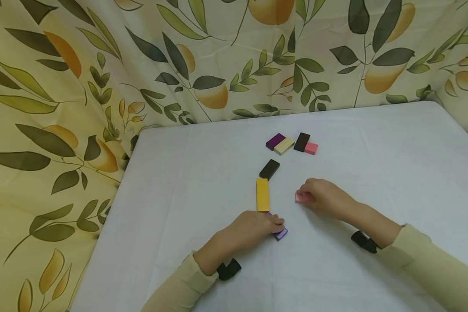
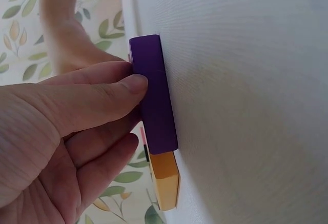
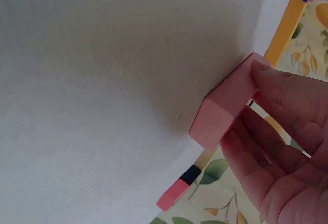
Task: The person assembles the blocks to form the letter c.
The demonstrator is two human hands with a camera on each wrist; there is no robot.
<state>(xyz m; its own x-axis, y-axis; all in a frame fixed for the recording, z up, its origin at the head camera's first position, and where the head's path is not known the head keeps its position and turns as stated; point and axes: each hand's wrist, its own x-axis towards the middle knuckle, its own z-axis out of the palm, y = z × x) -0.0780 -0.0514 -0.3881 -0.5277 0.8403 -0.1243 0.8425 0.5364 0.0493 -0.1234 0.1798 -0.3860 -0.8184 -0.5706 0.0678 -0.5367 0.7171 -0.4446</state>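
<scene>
My left hand [image 1: 249,227] pinches a purple block [image 2: 154,96] between thumb and fingers, low at the white tabletop. The purple block's end meets the near end of a yellow block [image 1: 262,195], which lies flat. Beyond the yellow one, a black block [image 1: 269,169] lies at a slant, its corner close to or touching it. To the right, my right hand [image 1: 329,199] holds a pink block [image 3: 225,103] by thumb and fingertips, at the table surface. In the head view the fingers cover most of this pink block.
Farther back on the white table [image 1: 203,164] lie a dark purple block [image 1: 275,141] against a cream striped block [image 1: 284,146], and a second black block [image 1: 302,142] against a smaller pink block [image 1: 311,148]. Leaf-and-fruit patterned cloth [image 1: 218,56] hangs behind the table and at its left.
</scene>
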